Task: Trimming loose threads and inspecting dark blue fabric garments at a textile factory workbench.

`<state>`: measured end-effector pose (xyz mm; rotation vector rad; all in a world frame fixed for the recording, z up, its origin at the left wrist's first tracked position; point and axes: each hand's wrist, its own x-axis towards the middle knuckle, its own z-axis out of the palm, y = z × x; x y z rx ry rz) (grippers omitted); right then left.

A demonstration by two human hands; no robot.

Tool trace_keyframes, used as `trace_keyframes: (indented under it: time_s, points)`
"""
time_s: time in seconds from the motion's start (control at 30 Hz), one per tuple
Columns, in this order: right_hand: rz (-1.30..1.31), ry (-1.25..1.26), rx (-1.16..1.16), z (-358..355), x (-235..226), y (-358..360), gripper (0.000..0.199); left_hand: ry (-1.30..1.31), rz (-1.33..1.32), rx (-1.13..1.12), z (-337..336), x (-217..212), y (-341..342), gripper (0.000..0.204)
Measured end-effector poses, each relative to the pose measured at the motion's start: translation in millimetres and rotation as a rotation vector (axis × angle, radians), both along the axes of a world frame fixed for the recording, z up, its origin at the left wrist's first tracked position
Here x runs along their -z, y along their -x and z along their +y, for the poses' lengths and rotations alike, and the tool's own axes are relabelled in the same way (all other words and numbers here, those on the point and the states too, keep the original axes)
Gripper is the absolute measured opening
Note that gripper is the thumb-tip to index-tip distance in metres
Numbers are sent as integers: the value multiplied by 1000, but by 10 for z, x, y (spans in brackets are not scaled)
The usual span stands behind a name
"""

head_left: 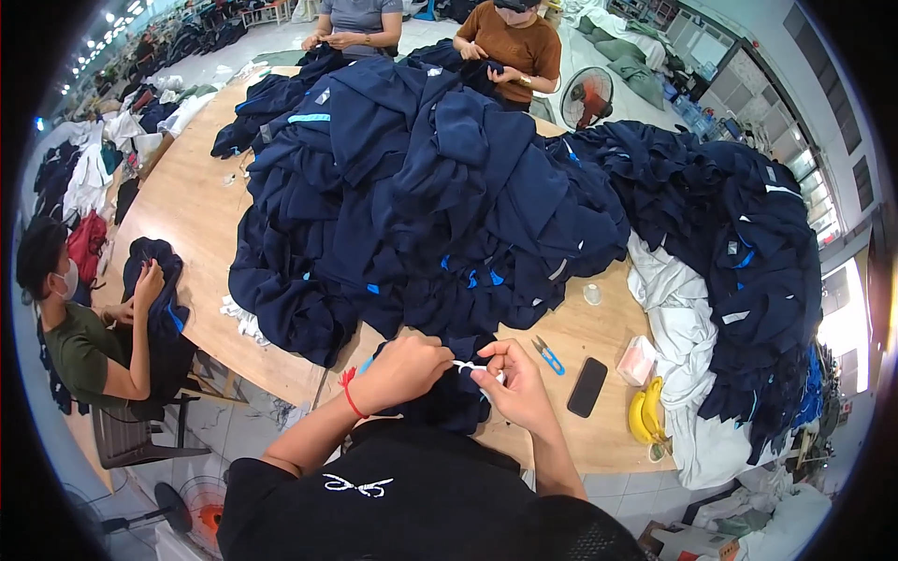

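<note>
Between my hands runs a short white cord (467,366), gathered like a knot or loop in the middle. My left hand (409,372), with a red string bracelet on its wrist, is closed and pinches one end. Thumb and fingers of my right hand (516,385) are pressed together on the other end, and a white bit shows beside them. Under both hands a navy garment (444,411) hangs over the table's near edge toward my lap. Just beyond lies a large heap of navy garments (402,206).
Blue thread snips (549,356), a black phone (586,387), a pink-and-white packet (637,361) and bananas (645,411) lie on the wooden table (524,449) at right. White cloth (678,327) and more navy garments (739,243) flank them. Co-workers handle garments at left and across; a fan (587,98) stands behind.
</note>
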<state>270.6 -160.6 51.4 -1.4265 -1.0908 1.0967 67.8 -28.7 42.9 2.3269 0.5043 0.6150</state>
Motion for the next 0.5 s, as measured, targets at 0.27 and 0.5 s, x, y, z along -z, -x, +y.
trace_keyframes:
  time_s: [0.27, 0.5]
  points:
    - [-417, -137, 151, -82, -224, -194, 19, -173, 91, -12, -93, -292, 72, 7]
    - [-801, -168, -285, -262, -344, -123, 16, 95, 139, -50, 97, -203, -6, 25]
